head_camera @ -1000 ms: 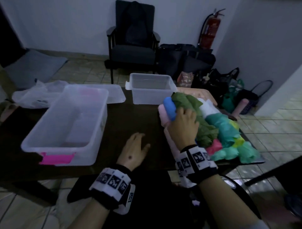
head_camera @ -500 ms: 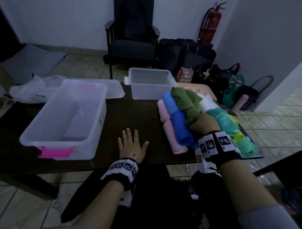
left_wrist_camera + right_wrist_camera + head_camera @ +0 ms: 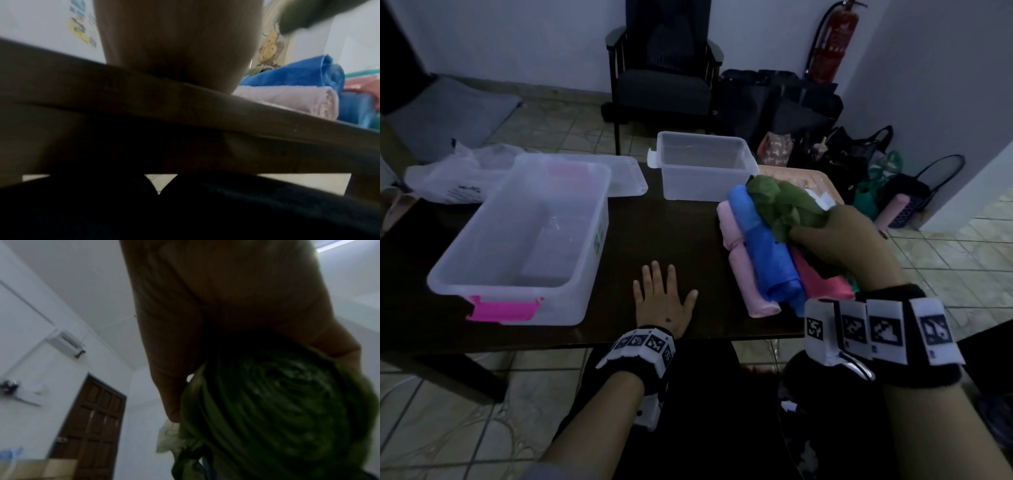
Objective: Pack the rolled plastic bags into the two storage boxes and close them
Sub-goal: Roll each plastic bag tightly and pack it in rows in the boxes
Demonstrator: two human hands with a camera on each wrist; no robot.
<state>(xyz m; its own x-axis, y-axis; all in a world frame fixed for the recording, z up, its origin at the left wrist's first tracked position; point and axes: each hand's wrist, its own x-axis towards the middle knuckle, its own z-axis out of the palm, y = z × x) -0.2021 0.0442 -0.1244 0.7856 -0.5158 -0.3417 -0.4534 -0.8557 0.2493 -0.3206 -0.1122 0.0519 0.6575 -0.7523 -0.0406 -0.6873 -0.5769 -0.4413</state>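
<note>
Green roll (image 3: 784, 205) now lifted, right hand (image 3: 839, 240).

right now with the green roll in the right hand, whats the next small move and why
Probably carry the green roll, gripped by the right hand, leftward into the large box: it stands open, and the left hand lies flat on the table.

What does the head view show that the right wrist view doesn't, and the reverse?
Only the head view shows both storage boxes, the large one and the small one, open on the table, the left hand flat on it, and the pink and blue rolls. Only the right wrist view shows the green roll's spiral end and a brown door. Both show the right hand gripping the green roll.
</note>
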